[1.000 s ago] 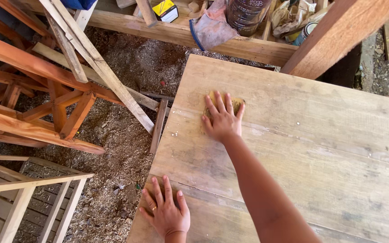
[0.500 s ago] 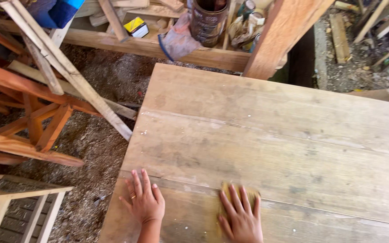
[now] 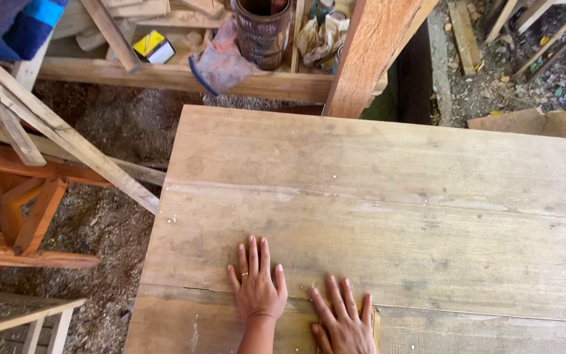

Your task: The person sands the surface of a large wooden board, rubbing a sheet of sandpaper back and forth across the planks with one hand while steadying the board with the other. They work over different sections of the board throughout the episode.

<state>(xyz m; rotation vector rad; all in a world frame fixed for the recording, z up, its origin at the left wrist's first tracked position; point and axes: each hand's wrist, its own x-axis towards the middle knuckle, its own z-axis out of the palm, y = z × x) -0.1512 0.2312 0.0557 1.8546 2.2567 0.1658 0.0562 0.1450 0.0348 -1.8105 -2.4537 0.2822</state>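
2 hands point(image 3: 257, 288) point(image 3: 343, 321), 1 wooden tabletop point(image 3: 388, 196), 1 dark can point(image 3: 263, 29)

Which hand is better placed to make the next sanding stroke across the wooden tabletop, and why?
Probably the right hand: it presses the yellowish sanding sheet onto the tabletop. The left hand lies flat on bare wood beside it, holding nothing, apparently only bracing.

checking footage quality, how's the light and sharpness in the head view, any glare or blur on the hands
Head view: soft, even daylight on the wooden tabletop, no glare, only faint shadows; left hand and right hand lie flat and sharp, the right one cut by the bottom edge; the can at the top is sharp too.
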